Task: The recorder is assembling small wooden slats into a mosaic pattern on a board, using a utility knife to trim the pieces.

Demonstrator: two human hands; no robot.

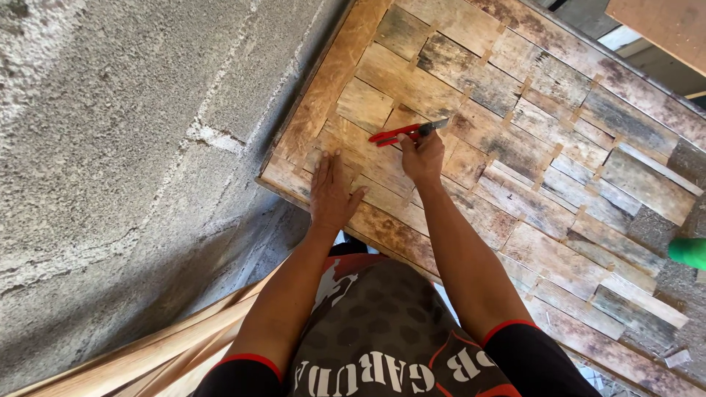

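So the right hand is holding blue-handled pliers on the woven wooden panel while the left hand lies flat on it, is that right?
Not quite: the handles are red, not blue. The head view shows the right hand gripping red-handled pliers on the woven wooden panel, while the left hand lies flat on it, as you said.

Red-handled pliers (401,133) — brown woven panel (529,140)

left hand (330,192) lay flat on woven mat (559,140) | right hand (423,156) gripped red pliers (404,132) | block wall (132,147) alongside
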